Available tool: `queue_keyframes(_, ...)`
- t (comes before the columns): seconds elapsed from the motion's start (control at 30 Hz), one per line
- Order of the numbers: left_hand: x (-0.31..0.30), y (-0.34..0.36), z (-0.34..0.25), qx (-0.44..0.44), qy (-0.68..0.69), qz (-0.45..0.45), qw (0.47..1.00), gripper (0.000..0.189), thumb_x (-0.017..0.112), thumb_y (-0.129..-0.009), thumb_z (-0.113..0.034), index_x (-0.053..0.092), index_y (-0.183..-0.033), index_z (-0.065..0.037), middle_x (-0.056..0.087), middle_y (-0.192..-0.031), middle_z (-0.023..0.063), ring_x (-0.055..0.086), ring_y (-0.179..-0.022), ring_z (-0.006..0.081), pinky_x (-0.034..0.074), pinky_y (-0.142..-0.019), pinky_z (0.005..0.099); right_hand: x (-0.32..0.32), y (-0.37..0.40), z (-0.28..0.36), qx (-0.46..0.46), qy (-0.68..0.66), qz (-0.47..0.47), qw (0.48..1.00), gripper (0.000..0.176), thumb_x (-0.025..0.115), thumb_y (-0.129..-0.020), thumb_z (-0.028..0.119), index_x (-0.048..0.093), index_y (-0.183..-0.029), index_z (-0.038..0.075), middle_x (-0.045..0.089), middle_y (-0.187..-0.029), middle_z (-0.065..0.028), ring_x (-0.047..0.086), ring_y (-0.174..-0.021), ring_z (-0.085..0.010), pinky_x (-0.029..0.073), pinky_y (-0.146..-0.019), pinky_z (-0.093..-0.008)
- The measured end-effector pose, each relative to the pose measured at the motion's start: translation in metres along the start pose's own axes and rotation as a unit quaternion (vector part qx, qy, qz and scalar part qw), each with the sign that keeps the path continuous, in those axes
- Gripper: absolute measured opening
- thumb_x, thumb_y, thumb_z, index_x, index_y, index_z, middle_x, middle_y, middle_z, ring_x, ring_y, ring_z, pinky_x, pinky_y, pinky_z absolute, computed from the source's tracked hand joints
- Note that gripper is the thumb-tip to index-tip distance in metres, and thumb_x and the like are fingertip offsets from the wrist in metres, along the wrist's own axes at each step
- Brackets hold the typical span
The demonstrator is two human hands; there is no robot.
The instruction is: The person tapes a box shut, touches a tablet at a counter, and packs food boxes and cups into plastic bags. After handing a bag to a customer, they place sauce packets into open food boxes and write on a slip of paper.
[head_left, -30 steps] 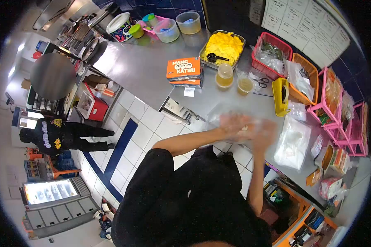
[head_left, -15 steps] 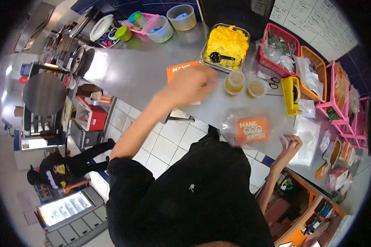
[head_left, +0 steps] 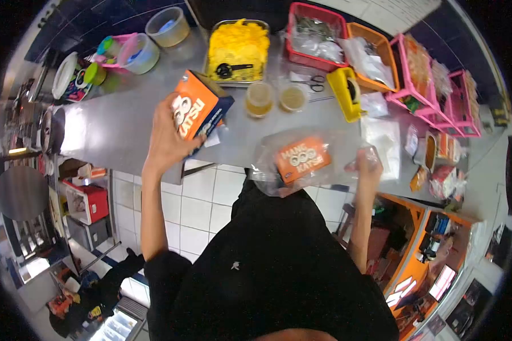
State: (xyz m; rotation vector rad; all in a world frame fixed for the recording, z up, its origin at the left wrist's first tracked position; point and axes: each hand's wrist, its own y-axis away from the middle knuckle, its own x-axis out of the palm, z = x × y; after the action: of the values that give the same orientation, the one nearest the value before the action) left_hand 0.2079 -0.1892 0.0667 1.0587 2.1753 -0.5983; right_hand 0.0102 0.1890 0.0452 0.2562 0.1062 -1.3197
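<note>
An orange and dark blue box with "KATSU" lettering is tilted near the counter's front edge, with my left hand wrapped round its left side and lower part. To the right, a clear plastic bag holds an orange "MANG KATSU" piece. My right hand is closed on the bag's right end. Two small tubs, one yellowish and one greenish, stand behind the bag. Behind them sits a metal tray of yellow shreds with a black spoon on top.
Scissors and a yellow tape dispenser lie right of the tubs. Red, orange and pink baskets line the back right. Plastic containers stand back left. Another person is at lower left.
The view has shifted. My left hand, blurred over an orange item before, now grips the tilted box. My right hand has closed more on the bag's end.
</note>
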Motion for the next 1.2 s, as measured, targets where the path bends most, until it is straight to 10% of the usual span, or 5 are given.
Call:
queue_keyframes(0.27, 0.157, 0.081, -0.183, 0.201, 0.271, 0.014, 0.941, 0.122, 0.093, -0.049, -0.034, 0.025, -0.145, 0.001, 0.035, -0.14, 0.0239, 0.038, -0.13, 0.0405, 0.033, -0.11, 0.0473, -0.035, -0.009, -0.031, 0.114, -0.187, 0.085, 0.972, 0.028, 0.06, -0.098, 0.025, 0.065, -0.109, 0.0, 0.06, -0.072, 0.0015, 0.055, -0.058, -0.0069, 0.044, -0.05, -0.0244)
queue_keyframes(0.47, 0.205, 0.096, -0.123, 0.164, -0.028, 0.259, 0.952, 0.092, 0.086, -0.061, -0.04, 0.043, -0.141, -0.025, 0.046, -0.13, 0.0204, 0.042, -0.126, 0.0408, 0.035, -0.108, 0.0512, -0.055, 0.003, -0.084, 0.026, -0.133, 0.082, 0.987, 0.031, 0.052, -0.102, 0.029, 0.067, -0.11, 0.002, 0.04, -0.058, 0.0074, 0.036, -0.052, -0.0024, 0.026, -0.046, -0.0227)
queue_keyframes(0.97, 0.232, 0.087, -0.102, 0.14, -0.271, 0.181, 0.935, 0.093, 0.072, -0.076, -0.049, 0.031, -0.151, -0.015, 0.034, -0.145, 0.0317, 0.032, -0.132, 0.0552, 0.027, -0.11, 0.0592, -0.035, -0.028, -0.024, 0.04, -0.273, 0.202, 0.939, 0.033, 0.054, -0.099, 0.034, 0.05, -0.074, 0.012, 0.028, -0.057, 0.0082, 0.025, -0.048, -0.0052, 0.02, -0.047, -0.0246)
queue_keyframes(1.1, 0.145, 0.088, -0.128, 0.006, -0.359, 0.463, 0.81, 0.044, 0.062, -0.088, -0.045, 0.07, -0.109, -0.007, 0.067, -0.111, 0.0212, 0.059, -0.114, 0.0344, 0.037, -0.106, 0.0497, -0.015, -0.055, -0.032, 0.142, -0.382, 0.182, 0.895, 0.031, 0.054, -0.098, 0.026, 0.052, -0.073, 0.009, 0.024, -0.049, 0.0076, 0.019, -0.04, -0.0066, 0.015, -0.041, -0.0256)
queue_keyframes(1.2, 0.117, 0.098, -0.123, 0.25, -0.365, 0.353, 0.825, 0.036, 0.06, -0.09, -0.043, 0.073, -0.084, -0.01, 0.071, -0.084, 0.008, 0.067, -0.094, 0.0236, 0.045, -0.098, 0.045, -0.008, -0.053, -0.011, 0.173, -0.38, 0.201, 0.886, 0.029, 0.052, -0.098, 0.025, 0.049, -0.073, 0.01, 0.025, -0.05, 0.0068, 0.019, -0.04, -0.0061, 0.015, -0.04, -0.0252)
